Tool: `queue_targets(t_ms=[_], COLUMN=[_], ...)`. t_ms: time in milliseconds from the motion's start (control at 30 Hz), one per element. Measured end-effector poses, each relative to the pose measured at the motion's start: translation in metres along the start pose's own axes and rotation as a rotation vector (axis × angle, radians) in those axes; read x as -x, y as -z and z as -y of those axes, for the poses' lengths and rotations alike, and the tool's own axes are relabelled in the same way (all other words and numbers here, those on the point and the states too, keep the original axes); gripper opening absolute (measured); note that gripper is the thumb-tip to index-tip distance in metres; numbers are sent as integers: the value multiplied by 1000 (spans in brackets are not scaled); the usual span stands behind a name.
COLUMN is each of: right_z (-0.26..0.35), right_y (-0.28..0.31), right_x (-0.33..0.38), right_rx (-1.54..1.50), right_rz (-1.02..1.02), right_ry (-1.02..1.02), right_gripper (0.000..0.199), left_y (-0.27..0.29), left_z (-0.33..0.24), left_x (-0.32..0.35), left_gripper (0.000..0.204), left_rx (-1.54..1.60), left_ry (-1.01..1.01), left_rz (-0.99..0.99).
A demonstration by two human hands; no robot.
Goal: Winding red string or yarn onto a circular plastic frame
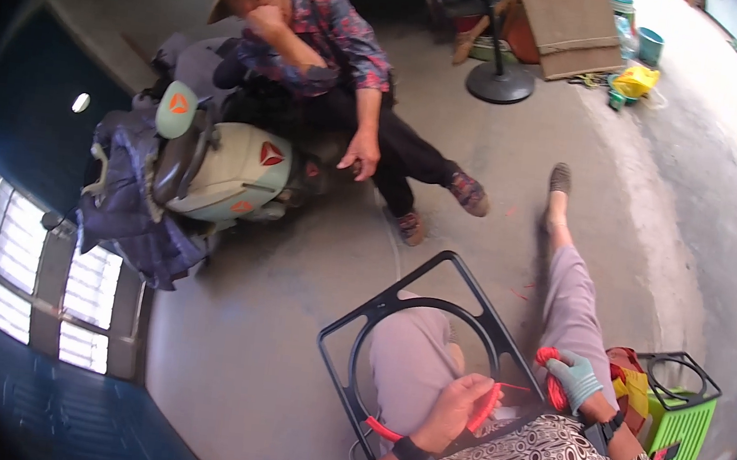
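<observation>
Across my lap lies a black square frame (448, 259) with a large round opening. My left hand (455, 410) is closed on its ring near my body, where red cord (483, 408) is wrapped in tight turns. Another stretch of red wrapping (382, 429) covers the ring further left. My right hand (574, 379), in a light grey-green glove with some fingertips bare, grips a bundle of red cord (552, 389) just right of the frame. A thin red strand runs between the wrapped part and the right hand's side.
A green plastic basket (680, 435) stands at my right, with another black frame (684, 375) on top. Ahead, a person in a hat (314, 69) sits by a scooter (239, 170). Further off are a round black stand base (500, 82) and a yellow bag (635, 81).
</observation>
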State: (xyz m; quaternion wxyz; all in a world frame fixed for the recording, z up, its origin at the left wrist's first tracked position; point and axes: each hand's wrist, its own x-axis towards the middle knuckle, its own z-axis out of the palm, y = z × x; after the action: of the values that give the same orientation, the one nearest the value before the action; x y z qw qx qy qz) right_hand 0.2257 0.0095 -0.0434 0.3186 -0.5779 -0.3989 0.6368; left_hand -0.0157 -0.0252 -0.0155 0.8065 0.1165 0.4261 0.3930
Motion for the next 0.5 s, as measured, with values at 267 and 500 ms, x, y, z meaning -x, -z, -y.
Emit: queue_targets(t_ms=[267, 500], right_z=[11, 22], right_y=[6, 3], right_x=[12, 18], right_rx=[46, 98], right_rz=[1, 16], right_ry=[-74, -67], right_gripper=[28, 30], left_y=[-2, 0], left_z=[0, 1], left_x=[-8, -5], left_gripper=[14, 14], left_rx=[8, 25], left_ry=[49, 36], left_rz=[82, 88])
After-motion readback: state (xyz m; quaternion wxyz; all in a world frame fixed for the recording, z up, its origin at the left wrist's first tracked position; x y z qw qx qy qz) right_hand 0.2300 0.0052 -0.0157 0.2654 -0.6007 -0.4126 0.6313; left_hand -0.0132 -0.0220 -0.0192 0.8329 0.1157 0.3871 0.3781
